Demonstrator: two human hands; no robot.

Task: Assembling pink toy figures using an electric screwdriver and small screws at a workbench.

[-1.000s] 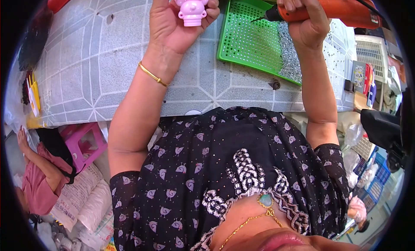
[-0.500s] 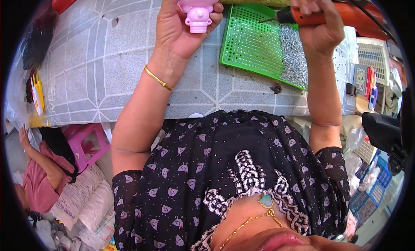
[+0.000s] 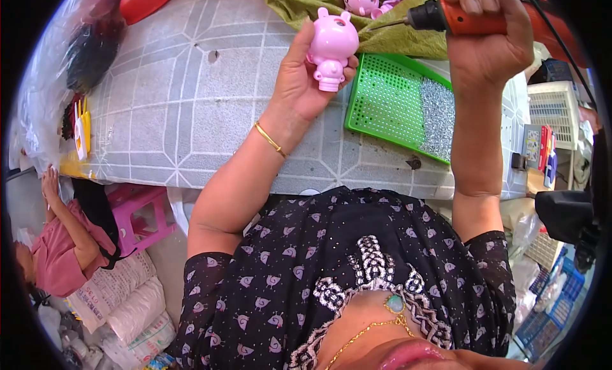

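Observation:
My left hand [image 3: 294, 86] is closed around a glossy pink plastic animal figure [image 3: 334, 39], held upright above the table. It has two small round ears, a large head with a dark eye mark, and a narrow neck-like stub at its lower end. An orange electric screwdriver [image 3: 461, 19] with a black nose is gripped in my right hand [image 3: 489, 48]. Its thin bit points left at the figure's head, with a small gap showing between them. Below the screwdriver lies a green perforated basket [image 3: 386, 92], small silver screws [image 3: 437, 111] heaped along its right side.
An olive sack [image 3: 290, 3] with more pink figures [image 3: 361, 0] lies at the far side. A black cable [image 3: 558, 29] hangs beside my right hand. Clear plastic bags [image 3: 48, 70] and a red bowl [image 3: 146, 1] are at left. A person in pink [image 3: 67, 249] sits beyond the table's left end.
The figure in my left hand has come right, closer to the screwdriver bit. The view has shifted, so the sack's pink figures now show.

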